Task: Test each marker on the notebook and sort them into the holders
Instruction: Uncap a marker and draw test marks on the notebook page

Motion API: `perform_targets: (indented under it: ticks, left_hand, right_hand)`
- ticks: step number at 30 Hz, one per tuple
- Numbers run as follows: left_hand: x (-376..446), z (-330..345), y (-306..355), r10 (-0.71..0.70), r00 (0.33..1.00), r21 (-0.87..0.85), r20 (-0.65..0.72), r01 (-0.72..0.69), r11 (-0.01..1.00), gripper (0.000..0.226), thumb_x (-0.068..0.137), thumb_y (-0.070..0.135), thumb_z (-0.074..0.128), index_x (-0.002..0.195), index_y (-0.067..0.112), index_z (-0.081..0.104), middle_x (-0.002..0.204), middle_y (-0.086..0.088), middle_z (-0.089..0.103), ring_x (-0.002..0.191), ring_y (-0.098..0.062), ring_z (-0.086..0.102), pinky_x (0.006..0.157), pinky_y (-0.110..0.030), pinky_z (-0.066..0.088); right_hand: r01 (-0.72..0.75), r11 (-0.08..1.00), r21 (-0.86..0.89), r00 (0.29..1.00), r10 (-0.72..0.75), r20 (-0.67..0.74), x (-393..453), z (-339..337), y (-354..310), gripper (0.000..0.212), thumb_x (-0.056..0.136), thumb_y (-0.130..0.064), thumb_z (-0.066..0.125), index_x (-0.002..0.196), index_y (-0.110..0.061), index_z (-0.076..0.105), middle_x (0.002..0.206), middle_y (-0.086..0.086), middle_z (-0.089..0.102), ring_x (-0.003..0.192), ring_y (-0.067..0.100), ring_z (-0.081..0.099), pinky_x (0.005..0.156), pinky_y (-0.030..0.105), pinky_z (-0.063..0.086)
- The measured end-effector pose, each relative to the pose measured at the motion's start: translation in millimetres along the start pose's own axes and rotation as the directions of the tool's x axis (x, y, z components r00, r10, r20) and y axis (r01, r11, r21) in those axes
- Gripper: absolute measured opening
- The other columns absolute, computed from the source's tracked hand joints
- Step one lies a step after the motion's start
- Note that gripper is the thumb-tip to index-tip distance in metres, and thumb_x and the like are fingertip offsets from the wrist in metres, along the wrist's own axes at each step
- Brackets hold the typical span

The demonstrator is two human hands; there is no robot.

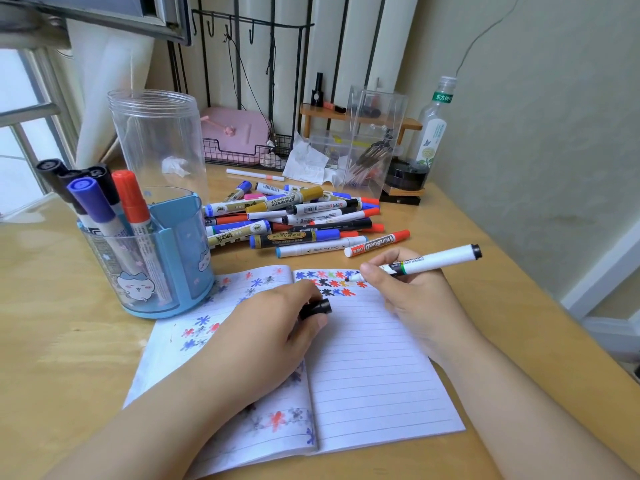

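Plainly "WHITEBOARD" on red-capped marker (377,243)

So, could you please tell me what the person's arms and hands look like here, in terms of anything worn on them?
Both hands, left and right, are bare: no gloves, rings, watch or bracelets show. Both forearms are bare too, with no sleeves as far as the frame's lower edge. The nails look short and unpainted.

Soft, even daylight from the window (24,109) at far left, blown out to near white there. Only faint, diffuse shadows on the counter (52,341), with a dull sheen along its left side. Wide-angle bending of straight lines toward the edges; slight softness and smearing throughout, worst at the corners.
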State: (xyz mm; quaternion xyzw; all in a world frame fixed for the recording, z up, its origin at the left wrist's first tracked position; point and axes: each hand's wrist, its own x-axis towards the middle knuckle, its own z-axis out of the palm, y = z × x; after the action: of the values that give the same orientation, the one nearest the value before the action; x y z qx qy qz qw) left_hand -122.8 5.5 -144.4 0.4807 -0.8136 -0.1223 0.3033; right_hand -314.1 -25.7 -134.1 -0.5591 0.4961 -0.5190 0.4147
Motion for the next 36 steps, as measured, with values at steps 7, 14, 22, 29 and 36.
perform_targets:
  ticks: [7, 14, 22, 29, 36]
  left_hand:
    - [2.3, 1.9, -5.1, -0.038, 0.996, -0.120, -0.080, 0.029, 0.992, 0.009, 0.093, 0.033, 0.043, 0.097, 0.029, 0.050, 0.087, 0.016, 0.053, 0.080, -0.002, 0.046, 0.070, -0.012, 0.035]
    - [2.0, 0.5, -1.1, 0.003, 0.995, -0.197, -0.097, -0.023, 0.980, 0.010, 0.093, 0.032, 0.047, 0.090, 0.041, 0.043, 0.077, 0.017, 0.051, 0.080, 0.001, 0.047, 0.066, -0.011, 0.034]
    - [0.2, -2.1, 4.4, 0.108, 0.988, -0.192, -0.109, -0.128, 0.973, 0.016, 0.090, 0.045, 0.039, 0.090, 0.033, 0.050, 0.077, 0.021, 0.051, 0.067, 0.000, 0.047, 0.059, -0.014, 0.033]
    - [-6.9, -10.8, 16.9, 0.223, 0.957, -0.109, -0.188, -0.246, 0.963, 0.025, 0.091, 0.038, 0.040, 0.088, 0.020, 0.057, 0.064, 0.018, 0.043, 0.058, -0.001, 0.042, 0.053, -0.016, 0.034]
    - [-8.5, -2.9, 17.9, 0.180, 0.969, -0.112, -0.170, -0.201, 0.973, 0.022, 0.091, 0.040, 0.039, 0.081, 0.023, 0.049, 0.060, 0.021, 0.039, 0.058, 0.004, 0.040, 0.054, -0.009, 0.031]
  right_hand:
    - [-0.056, 0.975, 0.216, 0.998, 0.056, 0.003, -11.0, 7.4, -20.4, 0.020, 0.092, -0.009, 0.050, 0.073, -0.009, 0.054, 0.049, 0.006, 0.047, 0.042, 0.010, 0.027, 0.042, 0.018, 0.024]
    - [-0.055, 0.977, 0.208, 0.997, 0.041, 0.067, -17.7, 12.2, -26.1, 0.026, 0.089, -0.008, 0.056, 0.067, -0.011, 0.044, 0.047, 0.007, 0.049, 0.041, 0.011, 0.028, 0.042, 0.019, 0.026]
    - [-0.046, 0.973, 0.228, 0.989, 0.012, 0.149, -21.3, 18.4, -26.6, 0.026, 0.074, -0.019, 0.064, 0.052, -0.023, 0.050, 0.044, -0.002, 0.037, 0.041, 0.008, 0.029, 0.041, 0.015, 0.026]
    - [-0.003, 0.920, 0.391, 0.991, -0.050, 0.127, -28.9, 28.0, -27.3, 0.031, 0.076, -0.014, 0.057, 0.051, -0.023, 0.041, 0.044, -0.005, 0.027, 0.037, 0.006, 0.025, 0.039, 0.017, 0.025]
    - [0.039, 0.951, 0.307, 0.991, -0.075, 0.109, -31.8, 33.0, -29.4, 0.037, 0.083, -0.008, 0.064, 0.058, -0.017, 0.038, 0.047, -0.004, 0.025, 0.041, 0.012, 0.020, 0.040, 0.017, 0.024]
